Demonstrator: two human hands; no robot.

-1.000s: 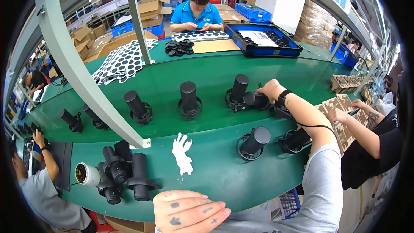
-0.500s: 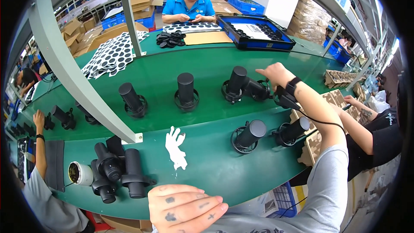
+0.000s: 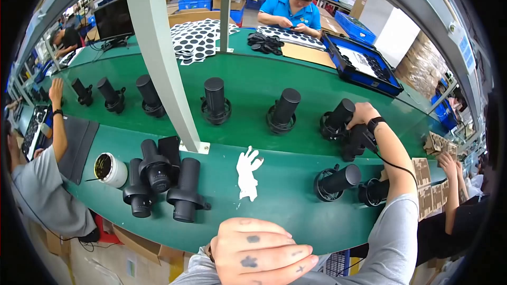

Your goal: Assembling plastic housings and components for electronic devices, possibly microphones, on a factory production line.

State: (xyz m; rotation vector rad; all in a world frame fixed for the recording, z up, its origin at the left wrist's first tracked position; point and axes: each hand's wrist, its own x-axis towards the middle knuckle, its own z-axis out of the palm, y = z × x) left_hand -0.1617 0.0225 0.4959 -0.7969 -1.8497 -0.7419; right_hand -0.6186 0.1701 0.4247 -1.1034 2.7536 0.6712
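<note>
At the far right of the belt, my right hand (image 3: 364, 114) curls its fingers against the body of a black cylindrical microphone (image 3: 339, 113) in a round shock mount. Another dark microphone part (image 3: 353, 143) lies partly hidden beneath that hand and wrist. My left hand (image 3: 264, 253) hovers in front of my body, back upward, its fingers stretched out and holding nothing. Closer to me on the bench, a microphone in its mount (image 3: 340, 178) leans over. Beside it another microphone (image 3: 374, 192) is partly covered by my right forearm.
More microphones (image 3: 215, 95) stand along the green belt. A white glove (image 3: 247, 174), a pile of black microphones (image 3: 185, 190) and a white tub (image 3: 112, 171) sit on the bench. A metal post (image 3: 163, 58) rises between. Co-workers sit left, right and opposite; cardboard trays (image 3: 426, 200) lie right.
My view has swung, shifting the scene rightward. My right hand, earlier reaching with a finger extended beside the microphones, now curls against one. My left hand remains stretched out before me.
</note>
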